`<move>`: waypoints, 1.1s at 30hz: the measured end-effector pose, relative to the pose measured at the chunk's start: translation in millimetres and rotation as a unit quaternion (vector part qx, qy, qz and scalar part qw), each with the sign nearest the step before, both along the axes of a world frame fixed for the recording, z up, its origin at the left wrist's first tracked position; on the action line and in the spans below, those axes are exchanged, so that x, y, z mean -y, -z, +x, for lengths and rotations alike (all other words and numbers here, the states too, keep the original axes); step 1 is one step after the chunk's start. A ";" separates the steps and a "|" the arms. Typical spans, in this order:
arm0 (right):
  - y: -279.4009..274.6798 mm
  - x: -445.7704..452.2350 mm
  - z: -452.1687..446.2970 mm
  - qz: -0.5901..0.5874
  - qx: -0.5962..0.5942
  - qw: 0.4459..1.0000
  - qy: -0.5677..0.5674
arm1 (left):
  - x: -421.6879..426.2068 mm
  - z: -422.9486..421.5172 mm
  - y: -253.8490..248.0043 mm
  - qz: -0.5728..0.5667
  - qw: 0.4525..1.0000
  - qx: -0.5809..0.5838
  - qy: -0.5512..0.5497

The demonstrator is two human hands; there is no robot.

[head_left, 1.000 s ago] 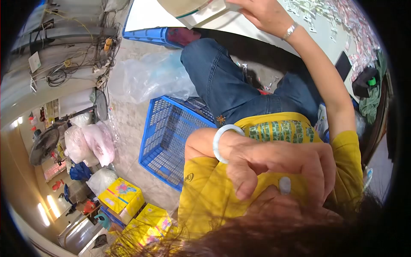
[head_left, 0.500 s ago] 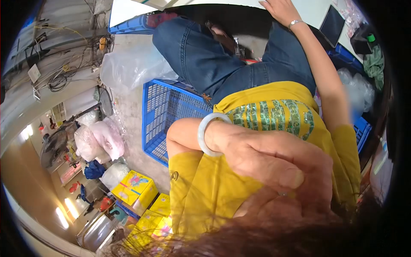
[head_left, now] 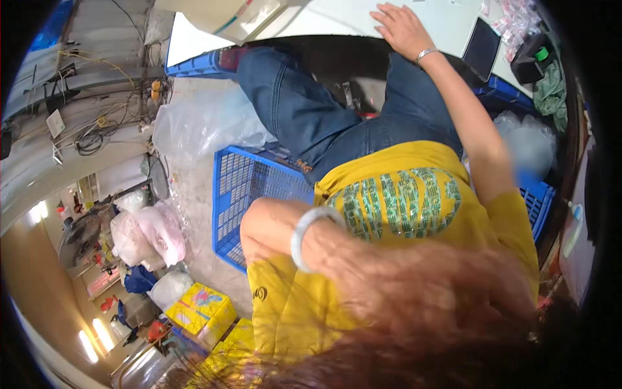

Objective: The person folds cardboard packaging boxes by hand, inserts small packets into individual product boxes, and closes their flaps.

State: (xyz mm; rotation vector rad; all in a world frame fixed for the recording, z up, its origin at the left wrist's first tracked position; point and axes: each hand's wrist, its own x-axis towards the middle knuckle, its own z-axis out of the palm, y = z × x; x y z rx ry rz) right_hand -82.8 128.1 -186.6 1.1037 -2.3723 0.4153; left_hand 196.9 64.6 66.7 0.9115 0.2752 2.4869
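Note:
Close under the camera, my left hand [head_left: 421, 279] is raised in front of my chest and face, with a pale bangle [head_left: 299, 243] on its wrist. It is smeared by motion, and strands of hair cover part of it, so its fingers are not clear. Over on the white table [head_left: 324, 19], my right hand [head_left: 403, 34] lies near the edge with its fingers stretched out and nothing in them. A thin silver bracelet [head_left: 427, 54] circles that wrist. To the right of this hand lies a black tablet-like device [head_left: 481, 50].
A blue plastic crate [head_left: 227, 201] stands on the floor left of my legs, beside clear plastic sheeting [head_left: 201, 126]. Yellow boxes [head_left: 202, 310] and stuffed bags [head_left: 159, 233] sit further left. Small packets [head_left: 515, 26] and a black container [head_left: 534, 59] are on the table's right.
My left hand has turned and moved lower toward the camera, becoming blurred. The view has tilted up, so more table shows, with my right hand still lying on it.

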 end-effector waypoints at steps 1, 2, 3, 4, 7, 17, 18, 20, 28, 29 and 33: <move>0.1 1.5 -1.1 -0.013 -0.026 1.000 -0.002 | 3.9 -2.3 -0.9 -0.004 1.000 0.004 0.015; 3.0 -0.7 -3.4 0.025 0.034 0.999 0.008 | 4.2 -1.1 -1.4 -0.006 1.000 0.007 0.022; 7.1 0.4 -0.5 0.016 0.021 1.000 0.009 | 7.4 -2.3 -1.8 -0.008 1.000 0.009 0.028; 5.8 1.6 -0.5 0.007 0.000 1.000 0.017 | 8.3 -3.6 -2.3 -0.011 0.999 0.008 0.044; -3.0 -1.4 1.7 0.066 0.055 0.995 0.046 | 11.7 -6.9 -2.5 -0.022 0.997 0.012 0.072; -11.7 -0.3 5.8 0.042 0.084 0.995 0.037 | 50.3 -45.6 -2.5 -0.078 0.987 0.043 0.133; -13.0 0.1 5.5 0.036 0.093 0.994 0.034 | 58.3 -51.9 -2.9 -0.094 0.985 0.050 0.136; -20.0 1.5 5.8 0.041 0.097 0.994 0.033 | 84.9 -69.2 4.8 -0.141 0.983 0.062 0.099; -49.3 -0.6 -74.6 -0.129 0.140 0.978 0.079 | 170.5 -97.5 112.9 -0.364 0.806 0.298 -0.360; -75.1 1.6 -103.6 -0.174 0.075 0.977 0.094 | 177.6 -93.0 132.6 -0.372 0.785 0.319 -0.379; -112.8 -3.3 -252.6 -0.129 0.153 0.909 0.365 | 183.7 -67.8 181.0 -0.436 0.672 0.408 -0.437</move>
